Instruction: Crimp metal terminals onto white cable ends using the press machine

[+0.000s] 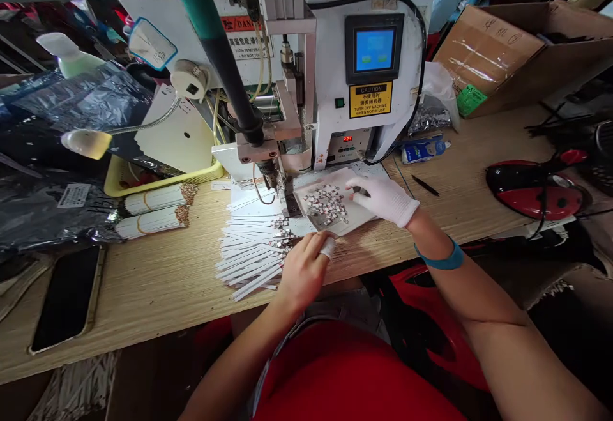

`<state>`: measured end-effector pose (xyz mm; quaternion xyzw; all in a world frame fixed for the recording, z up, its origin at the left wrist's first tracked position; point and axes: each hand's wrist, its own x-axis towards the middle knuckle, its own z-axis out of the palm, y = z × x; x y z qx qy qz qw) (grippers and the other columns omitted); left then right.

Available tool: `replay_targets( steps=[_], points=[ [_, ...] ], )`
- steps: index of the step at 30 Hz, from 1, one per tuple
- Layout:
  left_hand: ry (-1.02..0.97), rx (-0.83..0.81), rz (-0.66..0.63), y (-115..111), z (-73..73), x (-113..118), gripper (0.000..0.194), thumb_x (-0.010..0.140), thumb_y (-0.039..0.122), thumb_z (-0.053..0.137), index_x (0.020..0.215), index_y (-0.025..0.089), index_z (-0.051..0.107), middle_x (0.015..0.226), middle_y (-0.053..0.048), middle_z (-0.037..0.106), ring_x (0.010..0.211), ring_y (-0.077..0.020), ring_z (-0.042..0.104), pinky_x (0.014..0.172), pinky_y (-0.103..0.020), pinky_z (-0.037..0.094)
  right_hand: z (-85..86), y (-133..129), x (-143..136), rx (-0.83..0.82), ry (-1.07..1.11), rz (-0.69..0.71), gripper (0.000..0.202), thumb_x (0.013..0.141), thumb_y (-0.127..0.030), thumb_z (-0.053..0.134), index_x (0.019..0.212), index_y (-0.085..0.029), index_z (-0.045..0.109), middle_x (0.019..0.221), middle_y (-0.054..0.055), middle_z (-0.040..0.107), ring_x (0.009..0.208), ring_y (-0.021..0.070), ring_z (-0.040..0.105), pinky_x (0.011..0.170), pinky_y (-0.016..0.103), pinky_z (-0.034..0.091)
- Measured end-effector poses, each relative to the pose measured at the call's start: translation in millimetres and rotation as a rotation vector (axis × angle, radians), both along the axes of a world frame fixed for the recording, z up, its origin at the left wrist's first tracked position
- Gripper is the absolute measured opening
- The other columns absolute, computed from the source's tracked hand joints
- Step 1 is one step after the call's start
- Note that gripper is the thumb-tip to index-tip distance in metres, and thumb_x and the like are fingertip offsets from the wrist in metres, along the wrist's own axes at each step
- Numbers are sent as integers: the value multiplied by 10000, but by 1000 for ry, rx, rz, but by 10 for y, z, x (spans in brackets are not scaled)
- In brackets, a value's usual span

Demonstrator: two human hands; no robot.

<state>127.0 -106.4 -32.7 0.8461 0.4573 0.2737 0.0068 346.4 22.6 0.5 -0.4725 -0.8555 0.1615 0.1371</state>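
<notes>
My left hand (305,266), bare but for a white cover on one finger, is closed at the near edge of a shallow tray (357,216); what its fingers hold is hidden. Small white and metallic pieces (326,205) lie heaped in the tray. Over the tray's right side is my gloved right hand (383,197), its thumb and fingers curled close together, with anything between them too small to make out. Many flat white strips (251,252) with small ends are fanned out left of my left hand, below the machine's head (268,172).
The white machine (330,114) with a lit screen (374,49) stands behind the tray. Two banded bundles (156,210) and a phone (67,299) lie left. A pen (425,185), blue tube (424,150), red-and-black object (536,188) and cardboard box (493,57) are right.
</notes>
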Motion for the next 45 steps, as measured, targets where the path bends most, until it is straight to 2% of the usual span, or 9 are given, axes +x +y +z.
replay_targets(
  steps=[2,7,11,14,18,21,26,37,45],
  points=[
    [30,-34,39,95,85,-108,286,885,48,421,1027,139,651,1079,-102,667,947,-200,578,791,-307,508,-74,26,41,8,-56,-87,257,875,-234,568,1106,-172,662,1097,91,675,959,239,617,819,344,447],
    [229,-155,166,251,243,-229,168,825,70,526,726,161,627,888,-85,681,806,-237,522,720,-371,495,-139,69,-40,-50,-154,-47,283,874,-268,567,1121,-167,661,1075,103,678,908,242,632,774,344,455],
    [242,-174,161,218,275,-279,210,802,38,503,728,167,652,948,-99,695,800,-234,523,704,-368,496,-125,58,-103,-49,-160,-28,289,864,-272,571,1123,-181,661,1081,100,684,925,243,632,775,345,454],
    [81,-197,196,189,334,-568,258,794,35,498,858,182,700,1087,-63,699,881,-214,565,779,-341,504,-131,57,-95,-35,-149,-10,292,861,-279,573,1120,-179,666,1067,105,689,933,250,633,788,355,457],
    [23,-283,407,296,492,-1162,307,774,81,508,966,195,719,996,-52,717,913,-218,607,823,-342,495,-137,108,-85,-42,-159,-5,279,853,-273,586,1098,-179,681,1060,106,696,934,255,640,786,357,464],
    [74,-438,293,487,560,-1390,280,747,129,547,942,205,733,937,-52,704,882,-214,610,816,-335,491,-83,125,-148,-44,-157,-13,245,862,-256,571,1055,-181,701,1064,95,706,931,252,648,783,352,462],
    [29,-642,-55,706,516,-1278,224,720,151,557,848,201,734,887,-46,672,836,-173,615,780,-270,485,-35,33,-460,-8,65,49,189,868,-193,556,963,-191,719,988,43,720,906,198,640,793,308,448],
    [-75,-734,24,741,533,-1328,306,813,403,567,914,156,717,828,-65,728,711,-171,641,672,-255,497,-44,76,-998,-118,-20,82,169,846,-231,588,891,-185,744,940,62,717,830,200,618,646,284,385],
    [-239,-770,31,789,522,-1343,342,799,439,595,934,153,725,859,-61,727,725,-166,634,657,-248,491,-35,42,-922,-159,336,13,107,812,-190,613,828,-155,713,866,50,726,810,178,657,706,279,459]
  ],
)
